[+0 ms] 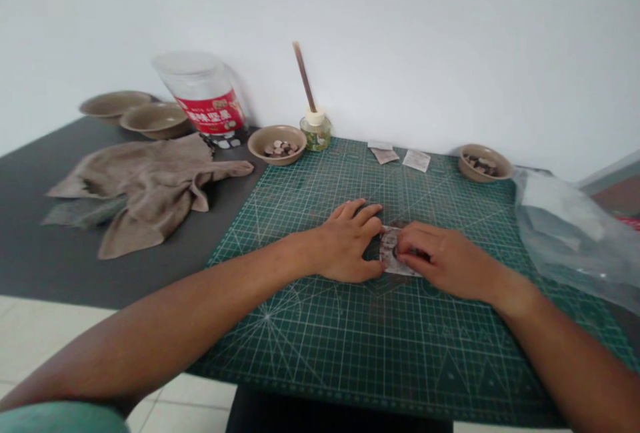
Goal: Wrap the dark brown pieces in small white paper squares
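Observation:
A small printed sheet of paper (pixel 389 259) lies flat on the green cutting mat (pixel 310 339). My left hand (pixel 350 243) rests on the mat with its fingers spread, thumb and fingertips at the sheet's left edge. Over the right part of the sheet, my right hand (pixel 445 259) is closed in a pinch with its fingertips down on the paper. A dark curved edge shows beside those fingertips; what they hold, if anything, is too small and hidden to name.
Bowls of small round pieces stand at the mat's back left (pixel 277 158) and back right (pixel 483 173). Paper slips (pixel 417 160), a reed diffuser (pixel 316 133), a plastic jar (pixel 207 103), a brown cloth (pixel 150 186) and a clear plastic bag (pixel 565 226) lie around.

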